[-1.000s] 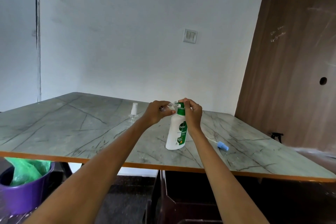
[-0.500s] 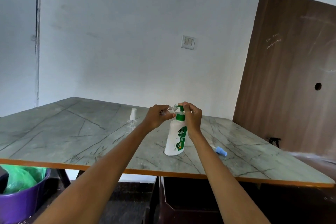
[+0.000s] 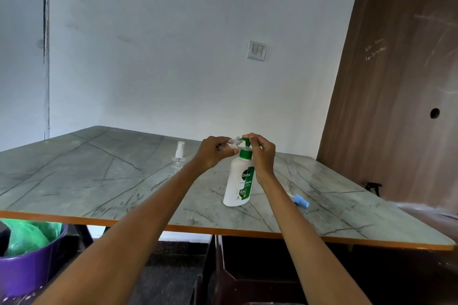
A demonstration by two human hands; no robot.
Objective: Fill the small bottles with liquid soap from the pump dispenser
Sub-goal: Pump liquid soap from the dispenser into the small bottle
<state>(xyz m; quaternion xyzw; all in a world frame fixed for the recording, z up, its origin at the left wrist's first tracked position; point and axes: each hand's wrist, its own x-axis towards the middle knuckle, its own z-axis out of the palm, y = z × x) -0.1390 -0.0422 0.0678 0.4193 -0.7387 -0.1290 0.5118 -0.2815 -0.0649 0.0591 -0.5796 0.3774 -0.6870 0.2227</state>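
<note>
A white pump dispenser (image 3: 238, 184) with a green pump head stands upright on the grey marble-pattern table (image 3: 104, 181). My left hand (image 3: 213, 153) grips a small clear bottle (image 3: 231, 143), tilted with its mouth at the pump's spout. My right hand (image 3: 262, 153) rests on top of the green pump head, fingers curled over it. A second small clear bottle (image 3: 178, 159) with a white spray cap stands upright on the table to the left. A blue spray cap (image 3: 300, 200) with its tube lies on the table to the right of the dispenser.
A purple bucket (image 3: 27, 270) with a green bag inside sits on the floor at lower left. A brown wooden board (image 3: 396, 106) leans against the wall at right. A dark chair (image 3: 247, 275) stands under the table's orange front edge.
The pump head has risen a little under my right hand. Both hands stay at the dispenser's top, and the view has shifted slightly.
</note>
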